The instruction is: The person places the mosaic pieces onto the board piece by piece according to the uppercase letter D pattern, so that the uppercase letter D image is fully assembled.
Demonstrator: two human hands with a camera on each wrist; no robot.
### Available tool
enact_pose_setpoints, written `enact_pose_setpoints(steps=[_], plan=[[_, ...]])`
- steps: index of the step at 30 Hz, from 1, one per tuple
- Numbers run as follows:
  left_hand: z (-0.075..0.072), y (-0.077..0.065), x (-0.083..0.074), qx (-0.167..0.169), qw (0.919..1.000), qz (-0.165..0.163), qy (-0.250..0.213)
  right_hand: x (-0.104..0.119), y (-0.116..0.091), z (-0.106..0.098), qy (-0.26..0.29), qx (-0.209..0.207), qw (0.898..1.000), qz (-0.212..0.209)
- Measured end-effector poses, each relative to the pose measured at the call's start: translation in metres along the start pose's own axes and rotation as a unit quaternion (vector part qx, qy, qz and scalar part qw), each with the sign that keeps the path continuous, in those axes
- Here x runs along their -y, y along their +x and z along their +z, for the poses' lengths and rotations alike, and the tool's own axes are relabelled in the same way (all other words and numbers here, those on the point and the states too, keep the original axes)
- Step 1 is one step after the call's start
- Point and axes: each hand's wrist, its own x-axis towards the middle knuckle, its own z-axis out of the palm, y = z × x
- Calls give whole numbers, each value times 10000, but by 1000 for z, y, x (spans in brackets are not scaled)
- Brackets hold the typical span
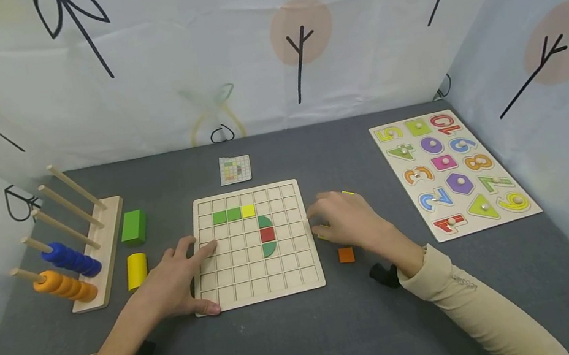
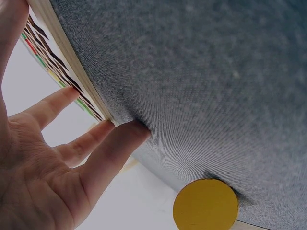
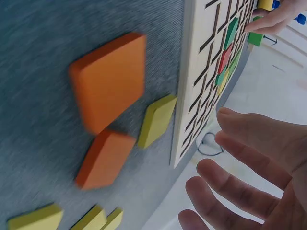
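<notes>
A wooden grid board [image 1: 255, 272] lies on the grey table. My left hand [image 1: 174, 282] rests on its left side, fingers spread, thumb at the near corner. On the grid, two green squares [image 1: 226, 216] and a yellow square [image 1: 247, 210] make a row; a red square [image 1: 267, 235] sits between two green rounded pieces [image 1: 270, 249]. My right hand [image 1: 347, 217] is over loose tiles right of the board, its fingers loosely bent and holding nothing in the right wrist view. Beneath it are two orange tiles [image 3: 109, 81] and several yellow tiles [image 3: 157, 120], partly hidden in the head view.
A small pattern card [image 1: 235, 170] lies behind the board. Left stand a peg rack [image 1: 110, 214] with blue and orange rings, a green block [image 1: 133, 227] and a yellow cylinder [image 1: 137, 271]. A number-and-shape puzzle [image 1: 454, 175] lies at the right. Patterned cloth [image 1: 378, 63] encloses the back and sides.
</notes>
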Motion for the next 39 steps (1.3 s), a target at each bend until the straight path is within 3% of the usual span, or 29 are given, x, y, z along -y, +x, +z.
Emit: enact_pose_setpoints(steps=[6, 16, 23, 30, 39], plan=[[1, 0, 1, 6, 10000, -21, 14, -13, -10, -2, 38, 215, 9993, 294], [2, 2, 3, 10, 10000, -43, 9, -42, -31, 2, 42, 240, 9982, 544], [3, 2, 3, 45, 10000, -63, 9, -59, -50, 4, 29, 222, 9980, 592], [2, 2, 3, 31, 10000, -76, 48, -70, -65, 5, 356, 349, 9970, 596], [3, 2, 3, -22, 10000, -52, 60, -73, -69, 9, 598, 395, 9964, 458]])
